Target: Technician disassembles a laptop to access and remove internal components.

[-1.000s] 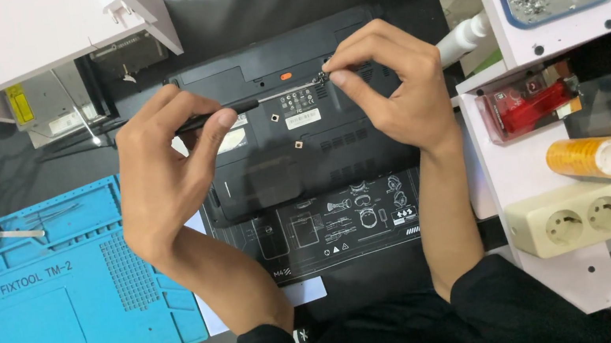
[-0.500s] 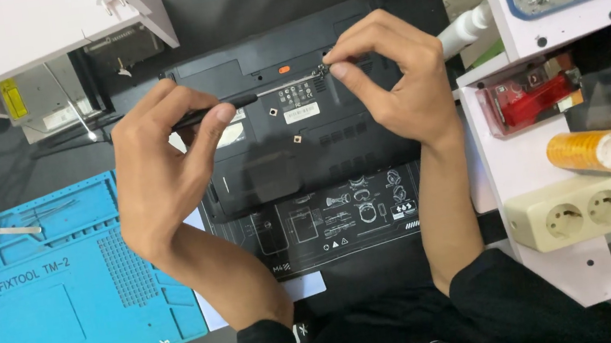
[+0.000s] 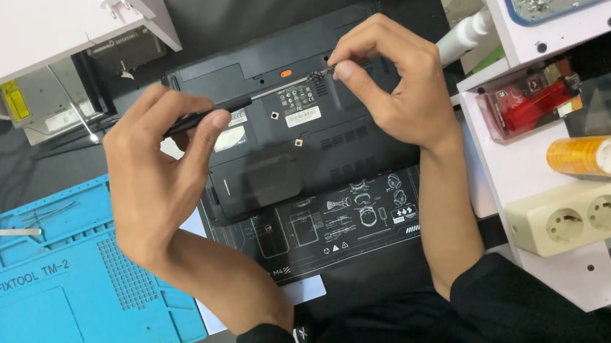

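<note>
two hands work over an upturned black laptop (image 3: 290, 118): left hand (image 3: 155, 177) pinches a slim screwdriver (image 3: 233, 108), right hand (image 3: 389, 84) pinches its tip; a freed screw could drop unseen.

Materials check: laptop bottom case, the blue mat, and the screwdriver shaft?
Laptop bottom case: looks like matte black moulded plastic, with vent slots and dull sheen. Blue mat: probably silicone or soft rubber, with moulded compartments and a flat, non-glossy surface. Screwdriver, between the left hand and right hand: thin shaft glints silver, likely steel; dark handle, material unclear.
</note>
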